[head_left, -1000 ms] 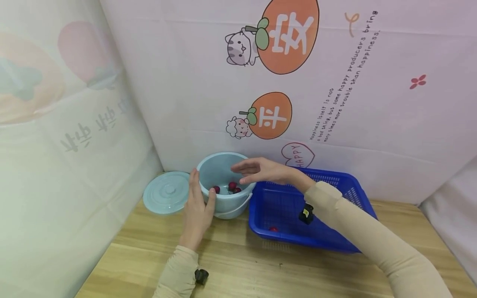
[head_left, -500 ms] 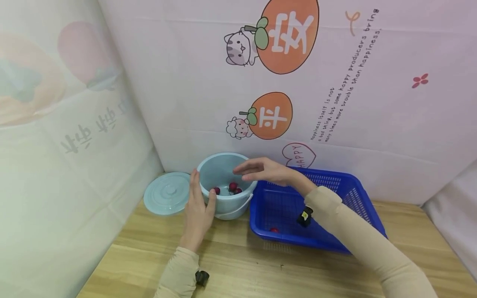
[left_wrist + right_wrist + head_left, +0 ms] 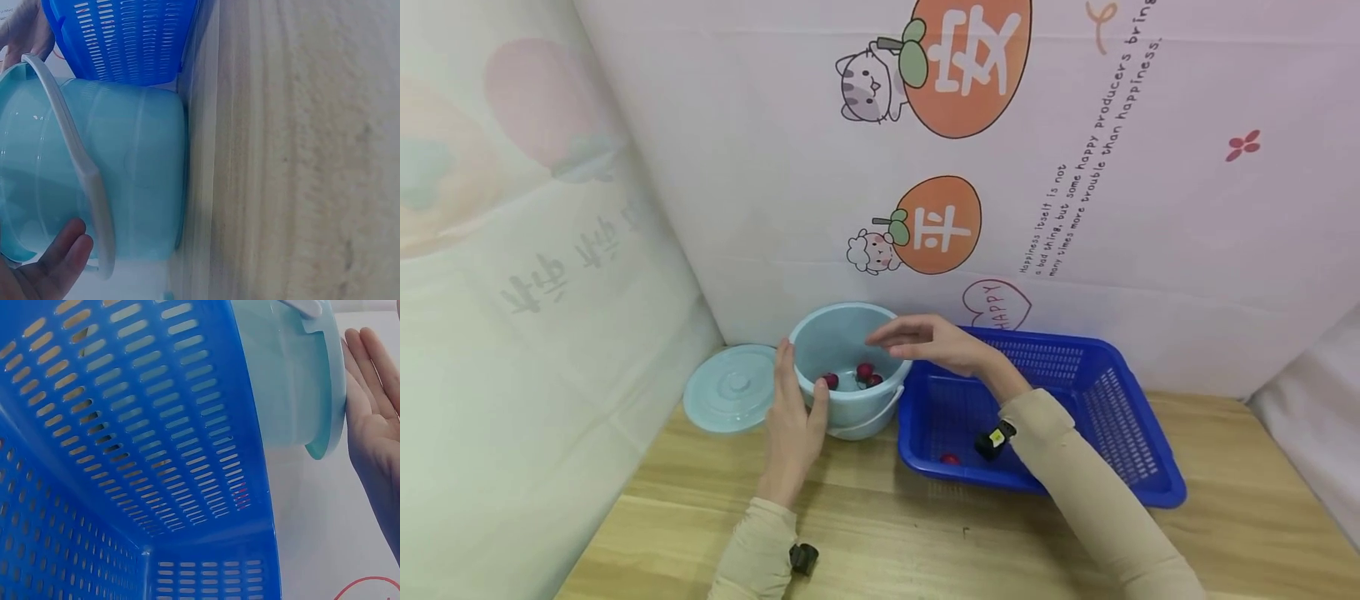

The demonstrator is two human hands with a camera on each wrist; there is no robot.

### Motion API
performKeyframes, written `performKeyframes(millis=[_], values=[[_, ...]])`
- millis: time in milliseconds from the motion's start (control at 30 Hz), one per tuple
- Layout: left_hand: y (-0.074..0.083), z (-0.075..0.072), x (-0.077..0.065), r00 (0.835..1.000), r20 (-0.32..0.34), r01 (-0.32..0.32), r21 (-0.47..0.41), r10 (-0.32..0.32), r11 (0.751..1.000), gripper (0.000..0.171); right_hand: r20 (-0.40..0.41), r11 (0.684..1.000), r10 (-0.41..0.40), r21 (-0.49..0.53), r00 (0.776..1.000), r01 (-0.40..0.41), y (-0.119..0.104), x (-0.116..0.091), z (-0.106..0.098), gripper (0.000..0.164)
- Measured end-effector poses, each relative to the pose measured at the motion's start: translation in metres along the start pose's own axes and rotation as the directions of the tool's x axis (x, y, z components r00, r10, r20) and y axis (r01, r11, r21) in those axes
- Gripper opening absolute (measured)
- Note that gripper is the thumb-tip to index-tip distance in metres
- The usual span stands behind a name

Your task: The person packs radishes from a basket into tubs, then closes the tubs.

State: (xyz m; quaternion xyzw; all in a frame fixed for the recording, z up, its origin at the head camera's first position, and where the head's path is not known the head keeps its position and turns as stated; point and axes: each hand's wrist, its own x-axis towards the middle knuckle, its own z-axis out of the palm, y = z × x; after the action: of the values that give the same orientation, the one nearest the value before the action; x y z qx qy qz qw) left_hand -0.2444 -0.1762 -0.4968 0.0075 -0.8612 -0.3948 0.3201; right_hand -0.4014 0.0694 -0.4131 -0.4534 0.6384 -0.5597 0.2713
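Observation:
A light blue bucket [image 3: 859,410] with a white handle [image 3: 81,156] stands upright, several dark red round fruits [image 3: 865,371] lying in its bottom. At its left rim is my left hand [image 3: 793,425], fingers straight along the side; the left wrist view shows fingertips close to the handle. My right hand [image 3: 936,343] hovers at the right rim, its fingers extended over the opening with nothing between them. From the right wrist view, that hand [image 3: 378,419] lies palm-up beside the rim in the picture; whether it touches is hard to tell.
Right of the bucket sits a blue slotted basket [image 3: 1150,442], a red fruit [image 3: 950,459] near its front wall. A light blue lid [image 3: 730,389] lies left of the bucket. A printed cloth [image 3: 760,167] hangs behind the wooden table [image 3: 880,533].
The head view has shifted slightly. My right forearm has swung left and down, uncovering more of the basket's right end. Both hands stay at the bucket, and the fruits look unmoved.

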Motion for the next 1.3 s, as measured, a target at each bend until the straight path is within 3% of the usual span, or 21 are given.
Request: performKeyframes(millis=[400, 633, 800, 1067, 1300], values=[[-0.002, 0.001, 0.002, 0.999, -0.037, -0.030, 0.016, 0.030, 0.999, 0.074, -0.030, 1.000, 0.016, 0.009, 0.999, -0.016, 0.003, -0.004, 0.005, 0.037], [-0.003, 0.000, 0.003, 0.998, -0.045, -0.038, 0.013, 0.039, 0.999, 0.074, -0.031, 0.996, -0.015, 0.090, 0.999, 0.018, 0.002, -0.018, 0.001, 0.035], [-0.003, 0.002, 0.002, 0.999, -0.040, -0.031, 0.013, 0.031, 0.999, 0.074, -0.071, 0.995, 0.022, 0.102, 0.997, -0.015, 0.004, -0.045, -0.012, 0.036], [-0.002, 0.008, 0.002, 1.000, -0.008, -0.009, 0.010, 0.009, 1.000, 0.075, -0.095, 0.992, 0.125, 0.019, 0.988, -0.124, 0.007, -0.113, -0.050, 0.036], [-0.006, 0.003, 0.005, 1.000, -0.017, -0.005, 0.003, 0.005, 1.000, 0.075, -0.089, 0.980, 0.194, -0.025, 0.977, -0.197, 0.017, -0.127, -0.064, 0.039]])
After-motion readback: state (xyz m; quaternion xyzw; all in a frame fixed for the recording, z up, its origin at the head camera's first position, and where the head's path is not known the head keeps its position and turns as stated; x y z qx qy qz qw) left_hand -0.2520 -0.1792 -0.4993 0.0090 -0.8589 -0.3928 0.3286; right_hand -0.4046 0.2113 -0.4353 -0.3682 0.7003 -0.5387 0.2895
